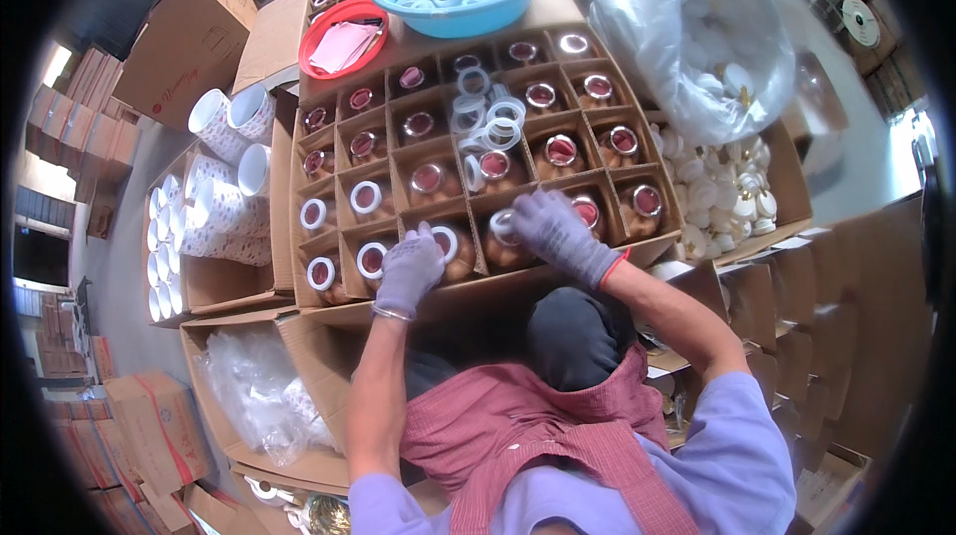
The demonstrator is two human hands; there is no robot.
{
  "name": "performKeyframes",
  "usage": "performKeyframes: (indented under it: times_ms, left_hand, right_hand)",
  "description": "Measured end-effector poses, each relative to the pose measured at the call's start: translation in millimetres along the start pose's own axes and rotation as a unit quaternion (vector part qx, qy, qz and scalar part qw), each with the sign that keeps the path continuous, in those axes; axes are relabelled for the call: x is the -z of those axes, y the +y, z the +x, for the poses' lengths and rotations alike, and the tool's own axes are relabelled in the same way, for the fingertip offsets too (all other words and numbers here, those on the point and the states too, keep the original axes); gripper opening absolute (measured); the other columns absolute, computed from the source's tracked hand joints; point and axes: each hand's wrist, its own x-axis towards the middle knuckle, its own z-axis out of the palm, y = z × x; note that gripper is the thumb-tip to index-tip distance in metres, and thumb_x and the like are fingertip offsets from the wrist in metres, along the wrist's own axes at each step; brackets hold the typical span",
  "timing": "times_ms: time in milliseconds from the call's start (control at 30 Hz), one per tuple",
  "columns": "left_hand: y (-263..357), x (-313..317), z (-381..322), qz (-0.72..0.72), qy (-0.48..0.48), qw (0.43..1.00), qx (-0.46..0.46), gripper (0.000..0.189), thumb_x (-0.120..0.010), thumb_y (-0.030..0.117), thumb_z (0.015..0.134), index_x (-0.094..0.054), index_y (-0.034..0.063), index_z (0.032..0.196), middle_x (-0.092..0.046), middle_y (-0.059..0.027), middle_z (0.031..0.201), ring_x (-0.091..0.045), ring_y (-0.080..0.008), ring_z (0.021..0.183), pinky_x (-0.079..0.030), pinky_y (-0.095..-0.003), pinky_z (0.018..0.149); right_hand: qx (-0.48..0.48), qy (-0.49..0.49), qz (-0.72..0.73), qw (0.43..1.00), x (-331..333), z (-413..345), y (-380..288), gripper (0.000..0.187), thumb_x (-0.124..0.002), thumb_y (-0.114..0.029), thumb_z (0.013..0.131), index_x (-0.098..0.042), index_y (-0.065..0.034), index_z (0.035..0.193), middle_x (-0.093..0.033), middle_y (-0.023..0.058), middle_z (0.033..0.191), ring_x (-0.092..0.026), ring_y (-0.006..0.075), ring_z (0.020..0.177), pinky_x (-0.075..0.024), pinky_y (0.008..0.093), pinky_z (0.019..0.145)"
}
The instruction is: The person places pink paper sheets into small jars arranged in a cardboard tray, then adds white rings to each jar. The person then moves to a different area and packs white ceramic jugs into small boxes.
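A divided cardboard box (478, 282) of brown jars lies before me, with pink pieces showing inside the jar mouths. My right hand (565, 232), in a grey glove, has its fingertips on a white plastic ring (503, 226) at the mouth of a front-row jar (508, 257). My gloved left hand (412, 272) touches the edge of a ringed jar (457, 260) to the left; its fingertips are partly hidden. Other front-left jars wear white rings (320, 273), while jars further back show bare silvery rims (560, 150). Loose translucent rings (502, 124) lie heaped over the middle cells.
Behind the box stand a blue basin (459, 16) of rings and a red tray (343, 72) with pink slips. White patterned cups (224, 195) fill boxes at left. A plastic bag (694, 49) and white lids (717, 195) are at right. Below left sits crumpled plastic (258, 393).
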Motion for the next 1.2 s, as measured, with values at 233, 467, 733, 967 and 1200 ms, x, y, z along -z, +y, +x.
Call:
performKeyframes:
  times_ms: [233,467,733,967,1200]
  left_hand:
    - [29,30,19,0.099,0.201,0.974,-0.038,0.020,-0.057,0.022,0.093,-0.065,0.0087,0.106,-0.065,-0.0112,0.097,-0.065,-0.0240,0.084,-0.054,-0.0355,0.075]
    - [59,36,103,0.112,0.123,0.983,-0.079,0.037,-0.069,0.041,0.083,-0.072,0.0067,0.097,-0.057,-0.0134,0.121,-0.050,-0.0297,0.118,-0.036,-0.0460,0.101]
    - [88,5,114,0.128,0.274,0.953,0.010,0.035,-0.064,0.035,0.083,-0.075,0.0044,0.097,-0.052,-0.0192,0.133,-0.040,-0.0390,0.130,-0.020,-0.0577,0.113]
    - [69,-32,108,0.018,0.292,0.956,-0.015,0.029,-0.066,0.032,0.083,-0.074,0.0047,0.088,-0.059,-0.0152,0.117,-0.045,-0.0371,0.121,-0.025,-0.0579,0.106]
    - [36,11,113,-0.174,0.333,0.926,-0.043,0.025,-0.063,0.028,0.090,-0.071,0.0070,0.101,-0.067,-0.0120,0.099,-0.064,-0.0302,0.087,-0.050,-0.0420,0.079]
  right_hand:
    - [0.080,0.081,0.106,0.988,2,-27,4,0.027,-0.067,-0.023,0.079,-0.065,-0.0107,0.103,-0.055,0.0130,0.123,-0.056,0.0283,0.109,-0.0414,0.0422,0.098]
    - [0.063,0.009,0.143,0.988,1,-1,-3,0.029,-0.061,-0.018,0.083,-0.061,-0.0112,0.111,-0.056,0.0163,0.122,-0.055,0.0295,0.113,-0.0417,0.0444,0.100]
    - [0.038,0.023,0.113,0.993,0,-7,4,0.055,-0.067,-0.033,0.081,-0.055,-0.0082,0.128,-0.053,0.0171,0.132,-0.049,0.0346,0.125,-0.0327,0.0509,0.110]
    - [0.057,-0.031,0.160,0.985,-8,-26,-1,0.089,-0.071,-0.056,0.074,-0.045,-0.0039,0.141,-0.043,0.0198,0.146,-0.036,0.0370,0.139,-0.0214,0.0536,0.117]
    - [0.080,-0.028,0.160,0.984,-5,-25,6,0.090,-0.072,-0.059,0.073,-0.041,-0.0133,0.145,-0.036,0.0243,0.150,-0.034,0.0399,0.140,-0.0196,0.0578,0.116]
